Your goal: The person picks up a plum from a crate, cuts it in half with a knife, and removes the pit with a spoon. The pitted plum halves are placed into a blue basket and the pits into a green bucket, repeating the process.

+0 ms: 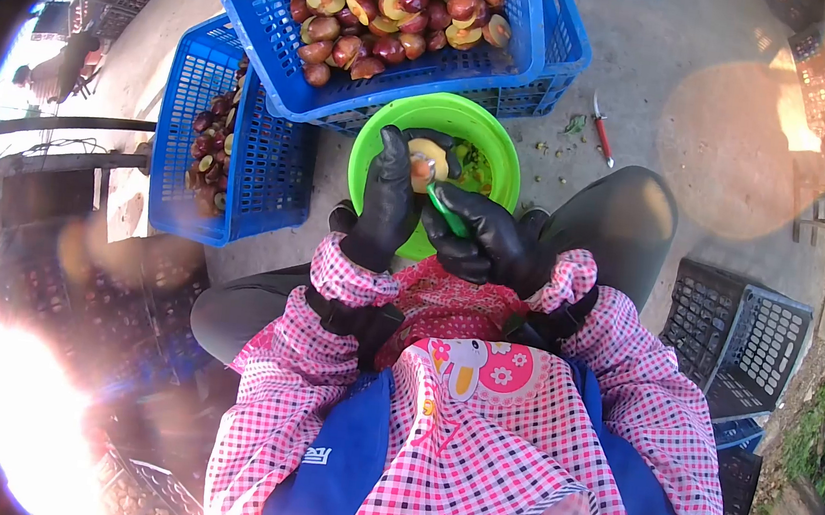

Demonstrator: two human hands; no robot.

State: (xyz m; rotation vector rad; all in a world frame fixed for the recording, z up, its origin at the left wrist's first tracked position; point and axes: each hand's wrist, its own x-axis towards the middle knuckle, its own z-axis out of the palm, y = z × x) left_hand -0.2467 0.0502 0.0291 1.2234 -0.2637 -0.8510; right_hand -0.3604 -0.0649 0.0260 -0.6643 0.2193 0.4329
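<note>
Both my hands wear black gloves. In my left hand (389, 195) is a halved plum (427, 161), its yellow cut face with the brown pit turned up toward me. My right hand (490, 236) is closed around a green-handled tool (449, 211), whose tip meets the fruit near the pit; its exact shape is hard to make out. Both hands are over a bright green bucket (508, 157), with some green and orange scraps (475, 167) inside it.
A blue crate (299, 95) full of halved plums (398, 10) rests on another crate ahead. A second blue crate (182, 203) with plums stands at left. A red-handled knife (602, 137) lies on the concrete floor. Black crates (740, 342) are at right.
</note>
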